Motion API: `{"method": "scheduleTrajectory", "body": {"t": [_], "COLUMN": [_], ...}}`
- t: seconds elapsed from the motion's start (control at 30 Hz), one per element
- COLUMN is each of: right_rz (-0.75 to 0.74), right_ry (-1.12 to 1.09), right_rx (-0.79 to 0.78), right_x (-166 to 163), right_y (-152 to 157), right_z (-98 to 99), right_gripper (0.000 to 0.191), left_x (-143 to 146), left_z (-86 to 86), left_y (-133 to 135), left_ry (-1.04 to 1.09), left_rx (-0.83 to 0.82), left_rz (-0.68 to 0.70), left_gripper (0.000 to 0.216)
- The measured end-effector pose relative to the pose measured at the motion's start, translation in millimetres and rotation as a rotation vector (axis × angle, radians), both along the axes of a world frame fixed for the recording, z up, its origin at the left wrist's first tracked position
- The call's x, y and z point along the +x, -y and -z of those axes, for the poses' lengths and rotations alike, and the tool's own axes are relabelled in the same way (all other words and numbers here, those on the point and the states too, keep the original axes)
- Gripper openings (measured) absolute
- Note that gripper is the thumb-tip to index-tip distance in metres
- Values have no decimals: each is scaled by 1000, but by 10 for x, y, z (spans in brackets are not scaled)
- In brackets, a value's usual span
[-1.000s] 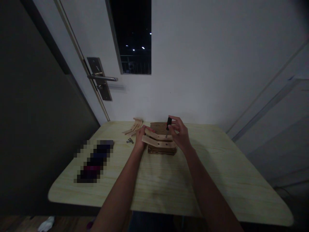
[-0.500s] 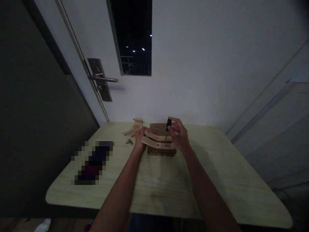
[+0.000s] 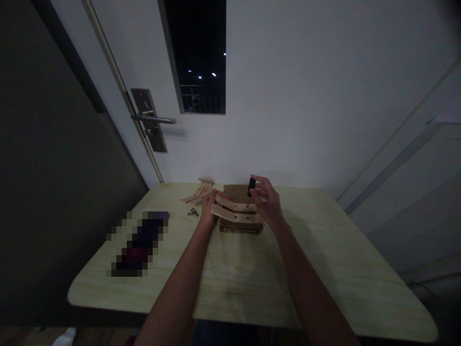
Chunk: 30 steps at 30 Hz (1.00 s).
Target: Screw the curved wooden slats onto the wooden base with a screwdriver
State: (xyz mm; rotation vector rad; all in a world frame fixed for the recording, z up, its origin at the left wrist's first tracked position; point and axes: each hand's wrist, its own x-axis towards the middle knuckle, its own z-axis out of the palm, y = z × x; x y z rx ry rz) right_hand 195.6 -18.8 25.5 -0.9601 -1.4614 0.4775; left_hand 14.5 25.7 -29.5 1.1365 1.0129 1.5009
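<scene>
My right hand [image 3: 268, 201] is closed around the black handle of a short screwdriver [image 3: 251, 185], its fingers pinching it upright. The tip meets the far one of two bent wooden strips [image 3: 237, 206], close to a hole at its right. The nearer wooden strip [image 3: 235, 215] lies in front of it, with dark holes showing. Both strips rest over a brown block [image 3: 240, 228]. My left hand [image 3: 209, 206] is closed on the left end of the far strip; a bit of red shows by its fingertips.
Several screws [image 3: 193, 212] lie left of my left hand. More bent wooden pieces [image 3: 200, 191] lie behind them. A blurred dark object [image 3: 144, 242] is on the table's left. A white door [image 3: 288, 96] with a metal handle [image 3: 158, 118] rises behind the table [image 3: 342, 269].
Almost nothing differs. Both hands, the screwdriver and the wooden strips keep their places; the view has shifted very slightly.
</scene>
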Motion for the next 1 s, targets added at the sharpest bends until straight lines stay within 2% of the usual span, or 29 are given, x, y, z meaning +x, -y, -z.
{"method": "scheduleTrajectory", "body": {"t": [0.37, 0.8, 1.0], "right_rz": [-1, -3, 15], "right_ry": [24, 18, 15], "right_rx": [4, -5, 0], "right_x": [8, 5, 8], "right_y": [-11, -10, -18], "right_z": [-1, 4, 16], "right_gripper": [36, 36, 37], "left_x": [22, 12, 32], "left_z": [-99, -47, -95], "left_y": [73, 49, 70], "left_ry": [16, 19, 29], "left_rx": [-5, 0, -2], "left_rz": [-10, -1, 16], "left_gripper": [45, 46, 45]}}
